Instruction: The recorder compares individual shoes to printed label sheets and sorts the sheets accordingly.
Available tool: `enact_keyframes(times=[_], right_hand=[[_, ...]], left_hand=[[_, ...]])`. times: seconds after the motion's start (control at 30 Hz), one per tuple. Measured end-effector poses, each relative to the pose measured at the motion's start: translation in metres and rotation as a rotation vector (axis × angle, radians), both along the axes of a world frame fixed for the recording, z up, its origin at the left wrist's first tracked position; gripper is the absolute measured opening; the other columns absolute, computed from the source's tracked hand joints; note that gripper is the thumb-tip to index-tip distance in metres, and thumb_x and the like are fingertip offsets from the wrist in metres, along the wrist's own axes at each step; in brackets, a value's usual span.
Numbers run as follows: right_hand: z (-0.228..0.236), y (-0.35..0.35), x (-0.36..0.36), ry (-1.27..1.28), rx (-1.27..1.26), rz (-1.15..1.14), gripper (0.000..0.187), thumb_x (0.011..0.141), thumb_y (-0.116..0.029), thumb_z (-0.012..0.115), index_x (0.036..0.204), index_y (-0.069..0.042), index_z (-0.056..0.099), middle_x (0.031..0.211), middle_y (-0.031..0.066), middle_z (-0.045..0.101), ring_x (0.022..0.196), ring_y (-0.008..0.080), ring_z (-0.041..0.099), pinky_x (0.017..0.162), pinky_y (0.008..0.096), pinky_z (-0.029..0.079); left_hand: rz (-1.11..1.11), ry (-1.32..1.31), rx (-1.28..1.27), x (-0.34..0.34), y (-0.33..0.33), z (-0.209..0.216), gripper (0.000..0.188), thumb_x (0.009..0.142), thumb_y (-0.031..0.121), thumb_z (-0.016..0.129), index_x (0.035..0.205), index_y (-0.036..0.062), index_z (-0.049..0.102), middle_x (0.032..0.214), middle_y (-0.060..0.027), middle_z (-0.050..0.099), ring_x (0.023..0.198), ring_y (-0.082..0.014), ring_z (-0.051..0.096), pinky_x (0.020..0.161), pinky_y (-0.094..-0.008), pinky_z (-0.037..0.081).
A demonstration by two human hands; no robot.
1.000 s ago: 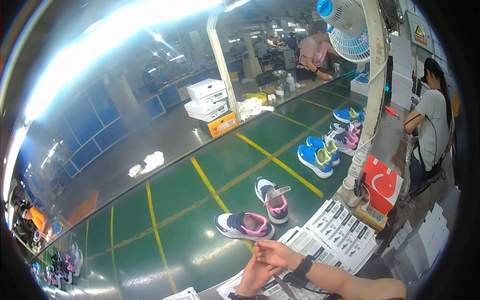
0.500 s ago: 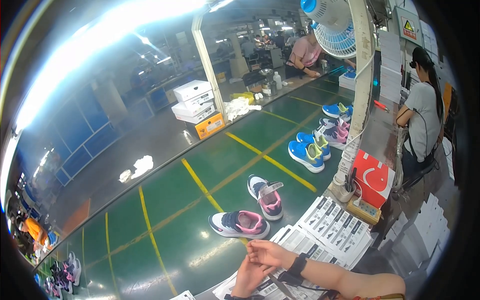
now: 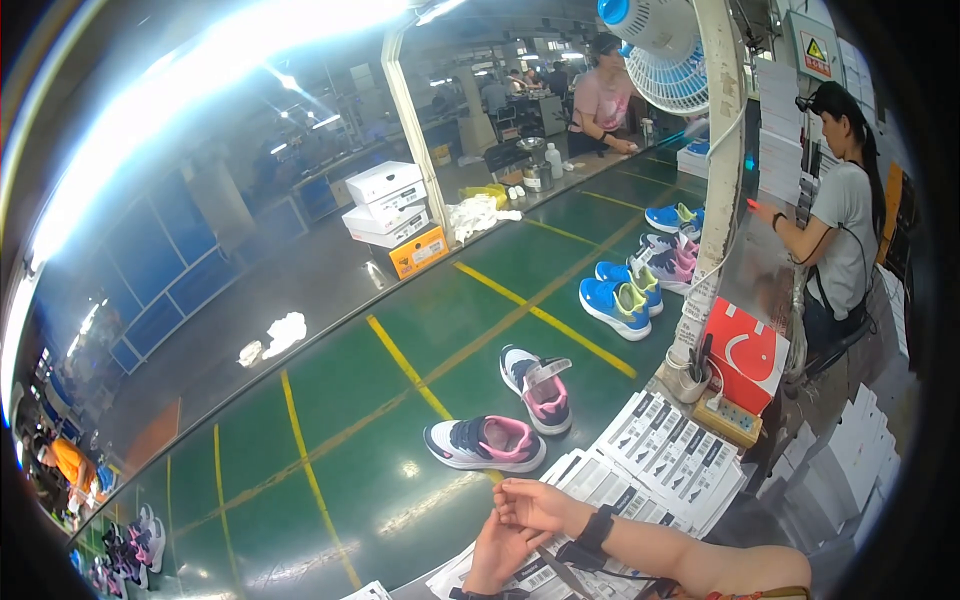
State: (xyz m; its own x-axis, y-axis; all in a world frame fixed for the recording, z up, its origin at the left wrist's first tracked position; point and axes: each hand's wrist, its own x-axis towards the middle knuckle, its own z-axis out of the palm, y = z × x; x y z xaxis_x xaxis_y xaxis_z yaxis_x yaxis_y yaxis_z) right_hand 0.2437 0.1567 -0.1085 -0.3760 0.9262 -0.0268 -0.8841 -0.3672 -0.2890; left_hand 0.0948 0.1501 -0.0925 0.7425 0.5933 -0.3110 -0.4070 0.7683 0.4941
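Observation:
My right hand (image 3: 537,506) and my left hand (image 3: 502,552) meet above sheets of printed labels (image 3: 575,490) at the lower edge. The fingers of both are curled and touch each other; whatever they may hold is too small or hidden. Just beyond them on the green conveyor belt lies a white and navy sneaker (image 3: 485,444) with pink lining. Its matching sneaker (image 3: 537,390) stands behind it, with a clear plastic piece at its opening. Neither shoe is touched by my hands.
Farther along the belt (image 3: 330,430) stand blue sneakers (image 3: 615,305) and a grey-pink pair (image 3: 668,262). A post (image 3: 705,250), a red box (image 3: 745,350) and a power strip (image 3: 728,420) border the right side. Shoe boxes (image 3: 388,205) sit across the belt. Two co-workers are beyond.
The sneakers have shifted slightly rightward with the belt. The grey-shirted co-worker has turned and reached a hand to a red object. The pink-shirted person has moved left. My hands stay put.

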Motion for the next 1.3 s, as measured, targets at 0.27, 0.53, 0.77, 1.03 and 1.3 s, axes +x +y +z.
enact_keyframes(times=[0.27,0.53,0.77,1.03,1.3], right_hand=[[-0.003,0.003,-0.006,0.023,0.023,0.021,0.02,0.099,-0.017,0.048,0.11,-0.002,0.056,0.093,0.0059,0.061,0.084,0.0151,0.06,0.079,0.0318,0.051],[-0.006,0.001,-0.002,-0.01,0.02,0.018,0.018,0.099,-0.017,0.048,0.107,-0.003,0.057,0.093,0.0041,0.061,0.088,0.0152,0.062,0.079,0.0309,0.052],[-0.002,0.001,-0.004,0.001,0.0,-0.009,0.022,0.099,-0.016,0.047,0.11,0.001,0.056,0.094,0.0086,0.063,0.082,0.0161,0.061,0.078,0.0315,0.052],[-0.003,0.001,-0.002,0.0,-0.002,0.0,0.021,0.098,-0.017,0.049,0.11,-0.001,0.056,0.095,0.0075,0.062,0.085,0.0167,0.062,0.079,0.0323,0.052],[-0.005,0.0,-0.004,0.016,0.019,0.014,0.021,0.099,-0.016,0.047,0.111,-0.001,0.056,0.097,0.0087,0.063,0.085,0.0168,0.061,0.08,0.0328,0.052]], left_hand=[[-0.012,0.009,0.019,-0.001,-0.003,0.008,0.043,0.099,0.044,0.037,0.132,0.0172,0.042,0.144,-0.0142,0.036,0.133,-0.0407,0.035,0.107,-0.061,0.03],[-0.007,0.06,0.096,0.002,-0.005,0.009,0.044,0.099,0.046,0.036,0.133,0.0188,0.041,0.145,-0.0137,0.035,0.132,-0.0426,0.036,0.106,-0.061,0.03],[0.01,0.054,0.067,0.003,-0.005,0.015,0.039,0.1,0.045,0.036,0.128,0.0188,0.045,0.143,-0.0136,0.037,0.132,-0.0417,0.038,0.106,-0.0609,0.032],[-0.008,0.036,0.049,0.002,-0.002,0.014,0.036,0.099,0.044,0.039,0.123,0.019,0.048,0.142,-0.0135,0.039,0.131,-0.04,0.039,0.106,-0.0603,0.032],[0.005,0.039,0.036,-0.001,-0.003,0.007,0.044,0.099,0.046,0.037,0.131,0.0159,0.042,0.144,-0.0157,0.036,0.133,-0.0405,0.036,0.107,-0.0605,0.031]])
